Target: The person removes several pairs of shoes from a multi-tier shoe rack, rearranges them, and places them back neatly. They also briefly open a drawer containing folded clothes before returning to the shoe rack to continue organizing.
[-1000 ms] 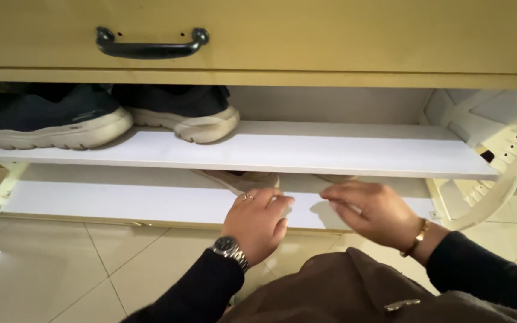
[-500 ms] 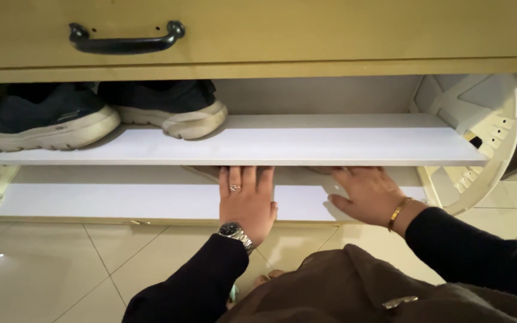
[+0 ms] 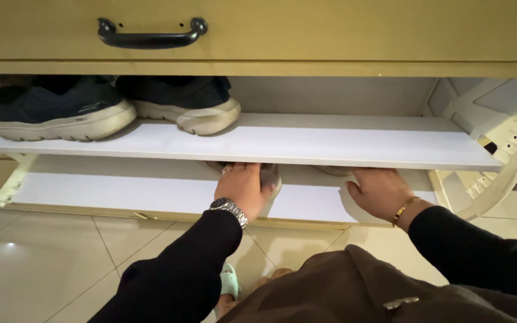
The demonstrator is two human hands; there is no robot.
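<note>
My left hand (image 3: 242, 190), with a ring and a wristwatch, reaches under the upper white shelf (image 3: 342, 151) and closes around the end of a beige shoe (image 3: 271, 177) on the lower white shelf (image 3: 121, 194). My right hand (image 3: 380, 191), wearing a gold bracelet, lies on the lower shelf. Its fingertips are hidden under the upper shelf, close to a second beige shoe (image 3: 334, 171) that barely shows. Two dark sneakers with cream soles (image 3: 58, 109) (image 3: 186, 103) stand on the left of the upper shelf.
The shelves belong to a tilted-out wooden shoe cabinet with a black handle (image 3: 152, 37) on the panel above. A white plastic hinge bracket (image 3: 498, 143) curves at the right end. Pale floor tiles (image 3: 43, 257) lie below, and a green slipper (image 3: 230, 281) shows by my knee.
Both hands have gone deeper under the upper shelf. My left hand went from flat on the lower shelf to curled around the beige shoe. The view shifted slightly.
</note>
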